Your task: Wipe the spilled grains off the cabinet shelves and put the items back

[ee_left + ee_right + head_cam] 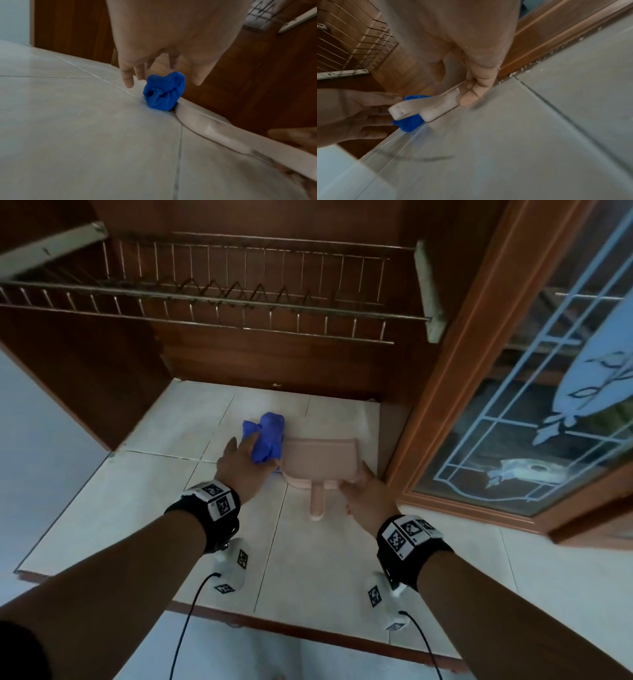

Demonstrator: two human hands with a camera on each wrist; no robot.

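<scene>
A crumpled blue cloth [269, 436] lies on the tiled cabinet shelf [308, 559], against the left edge of a pink dustpan [322, 460]. My left hand [253, 457] reaches over the cloth's near side. In the left wrist view its fingers [127, 81] hang spread just above the cloth [164, 92] without gripping it. My right hand [356, 477] pinches the dustpan's near right corner. The right wrist view shows the thumb [469, 98] pressed on the dustpan's rim [447, 98], with the dustpan's handle pointing towards me. White specks [539, 63] lie along the foot of the wooden frame.
A wire dish rack [222, 299] hangs above the shelf. Brown wooden cabinet walls [85, 378] close the back and left. An open glass-paned door [548, 405] stands close on the right, beside the dustpan.
</scene>
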